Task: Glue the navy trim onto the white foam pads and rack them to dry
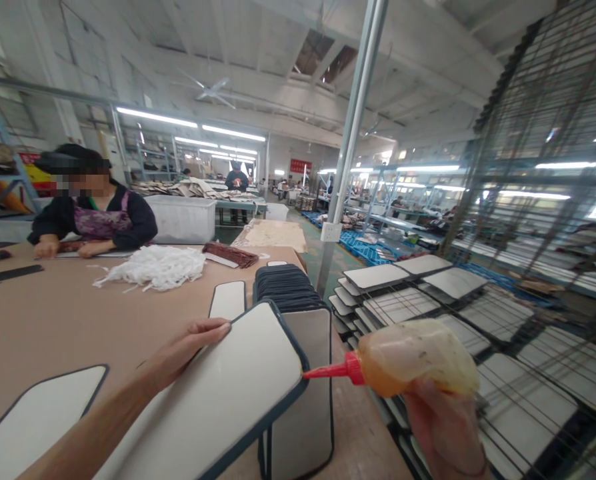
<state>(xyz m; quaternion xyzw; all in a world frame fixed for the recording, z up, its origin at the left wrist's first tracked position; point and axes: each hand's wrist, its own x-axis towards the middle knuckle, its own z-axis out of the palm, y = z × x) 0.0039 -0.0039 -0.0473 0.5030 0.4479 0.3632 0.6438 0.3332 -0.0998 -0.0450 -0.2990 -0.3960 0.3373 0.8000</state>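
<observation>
My left hand (198,343) grips the upper left edge of a white panel with a dark blue border (218,393), thumb on its face, and holds it tilted above the table. In my right hand (443,420) is a squeeze bottle (418,357) of amber liquid, lying on its side. Its red nozzle (335,371) points left, the tip at the panel's right edge near the rounded corner. Behind the panel stands a row of similar dark-edged panels (285,287), the nearest (305,373) showing its pale face. Another such panel (48,407) lies at the lower left.
A wire rack (508,360) bearing many pale panels stands to the right, beside a metal post (348,133). White strips (151,267) are heaped on the brown table (143,320). Across it a co-worker (95,207) sits, hands on the tabletop, near a white bin (181,219).
</observation>
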